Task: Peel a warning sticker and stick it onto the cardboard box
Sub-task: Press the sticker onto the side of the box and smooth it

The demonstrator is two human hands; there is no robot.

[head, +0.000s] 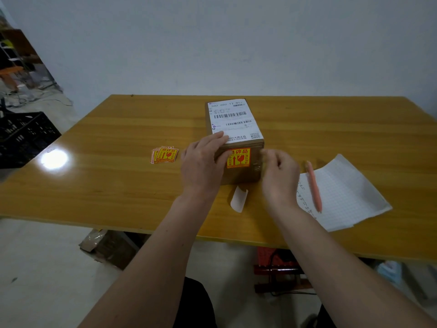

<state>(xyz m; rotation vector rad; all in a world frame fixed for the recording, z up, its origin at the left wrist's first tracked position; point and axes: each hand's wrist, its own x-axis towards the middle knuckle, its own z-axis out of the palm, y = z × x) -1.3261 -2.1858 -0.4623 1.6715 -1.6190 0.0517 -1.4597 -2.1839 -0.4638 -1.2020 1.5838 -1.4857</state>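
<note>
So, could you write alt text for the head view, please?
A red-and-yellow square warning sticker is on the near side of a brown cardboard box; the left hand rests on the box, the right hand is beside it, blurred.

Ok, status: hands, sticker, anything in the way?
Left hand resting on box. Right hand blurred by its front corner, grip unclear. Sticker on box front. Backing paper lies before it; nothing blocking.

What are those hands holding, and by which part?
The left hand rests on the brown cardboard box at its top near-left corner, fingers flat on the white label. The right hand, beside it, is too blurred to tell.
</note>
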